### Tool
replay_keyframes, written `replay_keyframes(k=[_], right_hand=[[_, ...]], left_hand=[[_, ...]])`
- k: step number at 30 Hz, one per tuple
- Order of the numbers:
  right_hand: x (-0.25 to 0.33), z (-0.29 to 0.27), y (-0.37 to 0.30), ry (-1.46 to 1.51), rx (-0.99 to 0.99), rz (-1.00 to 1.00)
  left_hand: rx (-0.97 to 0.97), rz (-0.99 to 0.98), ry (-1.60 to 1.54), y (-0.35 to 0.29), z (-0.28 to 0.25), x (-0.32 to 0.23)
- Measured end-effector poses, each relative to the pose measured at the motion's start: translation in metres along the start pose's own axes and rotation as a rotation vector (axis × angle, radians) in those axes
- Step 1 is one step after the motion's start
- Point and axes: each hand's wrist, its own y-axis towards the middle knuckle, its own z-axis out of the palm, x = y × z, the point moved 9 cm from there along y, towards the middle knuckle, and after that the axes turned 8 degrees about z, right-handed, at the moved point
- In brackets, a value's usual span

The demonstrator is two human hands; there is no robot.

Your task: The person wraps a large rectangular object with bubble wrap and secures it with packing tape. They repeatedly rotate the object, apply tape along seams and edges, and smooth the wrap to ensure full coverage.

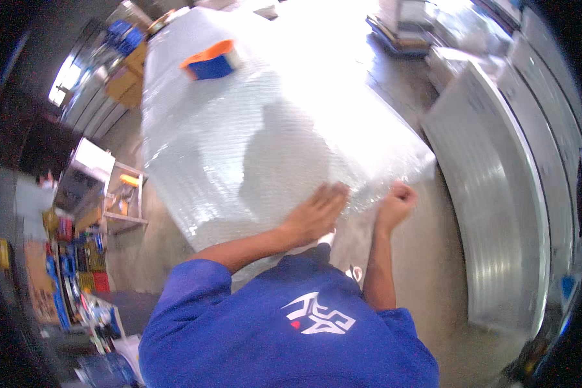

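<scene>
A large flat panel wrapped in clear bubble wrap (216, 152) lies in front of me, its far right part washed out by glare. My left hand (318, 215) rests palm down on the wrap near the close edge, fingers stretched out together. Just to its right, my right hand (396, 205) is closed at the edge of the wrap; whatever is between its fingers is hidden. On the far left of the panel stands a blue and orange ring-shaped object (215, 63), blurred, perhaps a tape roll.
Large pale panels (498, 213) lean upright in a row on the right. To the left are a small wooden stand (126, 197) with an orange-yellow item, cardboard boxes (126, 84) and a cluttered shelf of tools (77, 265). Grey concrete floor (427, 271) shows between.
</scene>
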Motion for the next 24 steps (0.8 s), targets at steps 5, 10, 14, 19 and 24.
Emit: replay_keyframes(k=[5,10,14,19,24], right_hand=[[0.181,0.082,-0.038,0.428,0.328,-0.488],[0.368,0.215,-0.162,0.252,0.645,-1.377],[0.392,0.304,-0.212,-0.187,0.672,-1.616],[0.384,0.31,-0.182,-0.308,0.623,-1.635],[0.352,0.185,-0.072,-0.158,0.747,-1.124]], left_hand=[[-0.051,0.04,-0.014,-0.005,-0.002,0.003],[-0.106,0.021,0.071,0.0,-0.01,0.0],[-0.114,-0.005,-0.001,0.003,-0.008,-0.003],[-0.053,-0.024,0.088,0.011,-0.001,-0.009],[-0.076,-0.053,0.131,0.013,-0.005,-0.011]])
